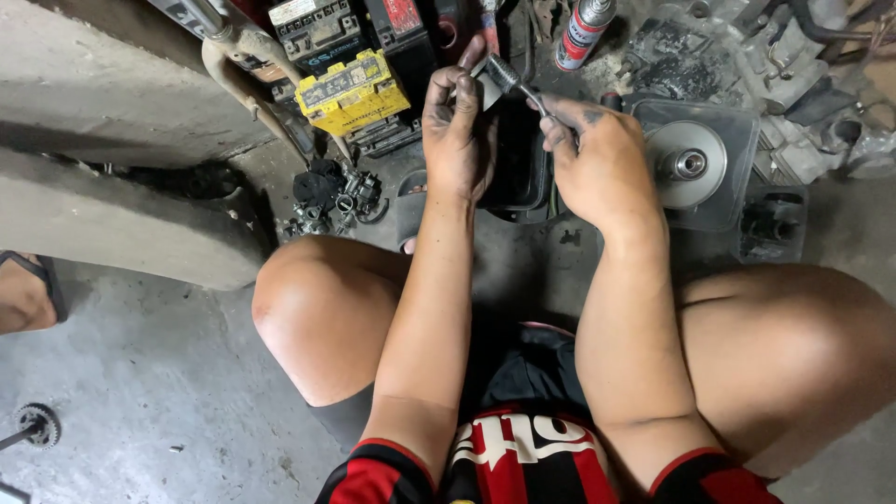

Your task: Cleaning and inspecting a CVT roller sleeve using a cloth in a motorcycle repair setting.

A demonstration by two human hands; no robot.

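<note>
The left hand (pixel 457 131) curls around a small grey part (pixel 487 89), far centre above a black tub (pixel 518 168). The right hand (pixel 597 159) pinches a wire brush (pixel 509 77) against the part.

Grimy grey concrete floor (pixel 168 373) carries everything. 12 o'clock: yellow box-shaped battery (pixel 352 91), red-and-white spray can (pixel 581 33). 10 o'clock: cluster of small black metal parts (pixel 334 198). 2 o'clock: clear square plastic tray (pixel 737 126) holding a round silver pulley disc (pixel 686 163). 8 o'clock: small toothed sprocket (pixel 37 425).
</note>
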